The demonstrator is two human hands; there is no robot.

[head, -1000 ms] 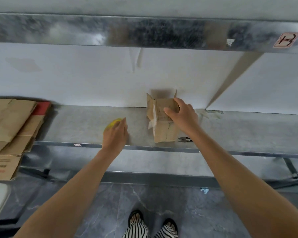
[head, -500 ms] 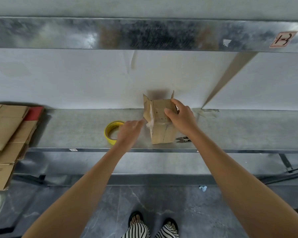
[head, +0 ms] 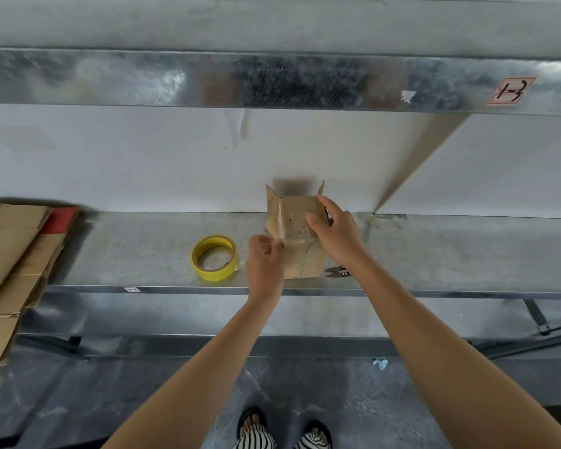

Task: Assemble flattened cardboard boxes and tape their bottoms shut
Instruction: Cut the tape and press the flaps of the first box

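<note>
Seen from the head camera, a person stands at a galvanised metal shelf point(head: 434, 254) and works on a small cardboard box point(head: 300, 254). The box stands upright near the middle of the shelf, just short of the white back wall point(head: 143, 163), with its flaps point(head: 272, 197) open at the top.

The right hand point(head: 336, 234) grasps the box from the right, thumb pressed on the near face and fingers hooked over the top edge. The left hand point(head: 264, 259) is at the box's near left corner, its fingers curled and pinching the lower end of a strip of clear tape point(head: 280, 222) that runs up that corner.

A yellow tape roll point(head: 214, 257) lies flat on the shelf just left of the left hand, apart from the box. Small snips point(head: 337, 271) lie near the shelf's front edge, just right of the box and partly hidden by the right wrist.

At far left, a stack of flattened cardboard boxes point(head: 10, 254) rests on the shelf with a red sheet point(head: 60, 218) showing behind it. An upper shelf beam point(head: 272, 79) carries a handwritten label point(head: 512, 90) at right. Below, striped slippers point(head: 285, 439) stand on the grey floor point(head: 78, 400).
</note>
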